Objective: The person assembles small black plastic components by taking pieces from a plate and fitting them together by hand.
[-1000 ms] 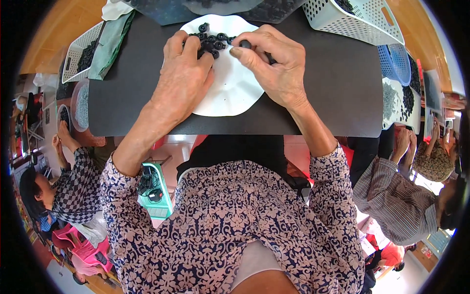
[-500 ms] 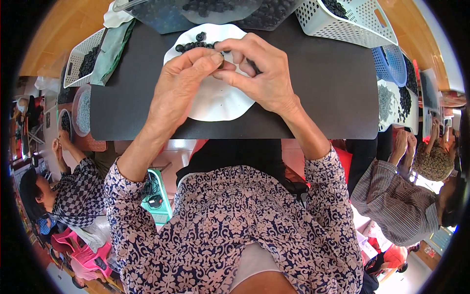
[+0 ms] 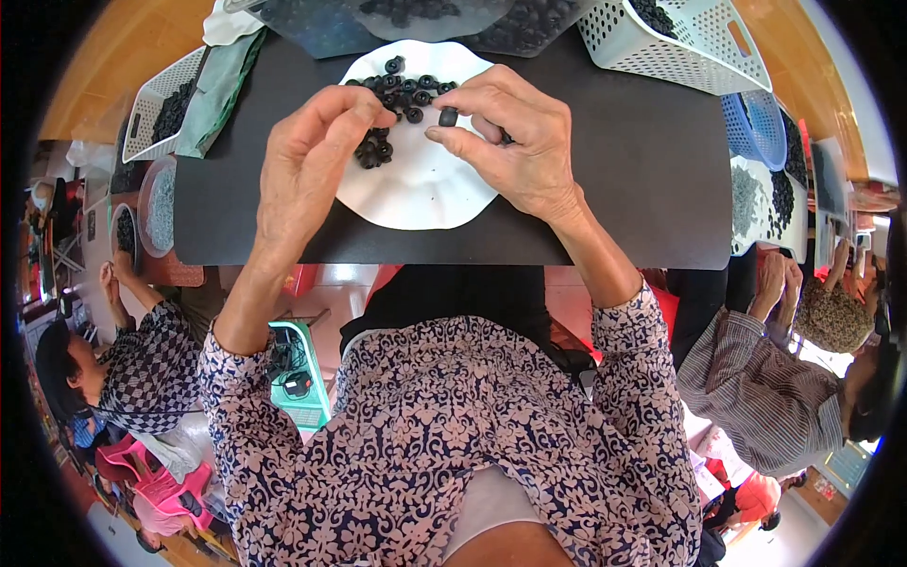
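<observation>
Both of the person's hands work over a white scalloped plate (image 3: 416,194) that lies on a dark worktop (image 3: 624,170), a little left of its middle and toward its far edge. The right hand (image 3: 515,142) pinches a single small black ring-shaped part (image 3: 448,116) between thumb and forefinger, holding it just above the plate with the other fingers curled loosely behind. The left hand (image 3: 307,165) hovers just to the left of it, fingers bent and drawn together at the tips above a small cluster of the same black parts; whether it actually grips one cannot be told, since the fingertips hide what lies under them. A loose pile of black ring parts (image 3: 402,94) sits on the far part of the plate, with a smaller clump nearer the left hand's fingertips. A white perforated basket (image 3: 671,42) stands at the far right corner of the worktop, with dark pieces inside it, and another white basket (image 3: 156,109) with dark contents rests at the far left, a folded green cloth (image 3: 222,85) beside it. A blue basket (image 3: 756,128) sits off the right edge. Other people sit well apart on the left and right.
</observation>
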{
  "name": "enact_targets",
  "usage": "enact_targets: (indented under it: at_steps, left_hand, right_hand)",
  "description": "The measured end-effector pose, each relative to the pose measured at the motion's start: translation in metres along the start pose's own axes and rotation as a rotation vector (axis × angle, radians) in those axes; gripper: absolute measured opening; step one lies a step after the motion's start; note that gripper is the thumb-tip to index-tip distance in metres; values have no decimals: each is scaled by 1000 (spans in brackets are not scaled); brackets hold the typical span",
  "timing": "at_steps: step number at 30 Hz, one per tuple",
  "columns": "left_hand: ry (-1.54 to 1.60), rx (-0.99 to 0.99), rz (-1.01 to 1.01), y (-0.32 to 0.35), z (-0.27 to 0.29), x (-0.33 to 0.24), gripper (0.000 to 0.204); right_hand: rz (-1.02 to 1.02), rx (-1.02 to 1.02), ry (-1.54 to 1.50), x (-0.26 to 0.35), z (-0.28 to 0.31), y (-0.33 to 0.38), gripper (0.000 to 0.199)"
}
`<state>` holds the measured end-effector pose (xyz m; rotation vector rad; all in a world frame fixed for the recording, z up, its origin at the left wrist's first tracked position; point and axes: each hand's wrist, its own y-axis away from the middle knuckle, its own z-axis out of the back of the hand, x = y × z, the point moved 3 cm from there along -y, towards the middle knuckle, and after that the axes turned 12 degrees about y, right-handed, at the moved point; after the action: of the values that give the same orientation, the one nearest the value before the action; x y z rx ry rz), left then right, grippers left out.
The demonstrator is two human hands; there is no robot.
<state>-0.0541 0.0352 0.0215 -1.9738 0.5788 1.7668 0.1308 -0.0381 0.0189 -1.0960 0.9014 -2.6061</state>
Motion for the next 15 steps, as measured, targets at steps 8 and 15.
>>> enact_targets:
  at_steps: [8, 15]
  left_hand:
    - [-1012, 346, -429, 7, -7, -10, 33]
    - [-1175, 452, -346, -9, -15, 4, 30]
  right_hand:
    - [-85, -21, -51, -4, 8, -3, 17]
    - [-548, 180, -780, -12, 6, -2, 21]
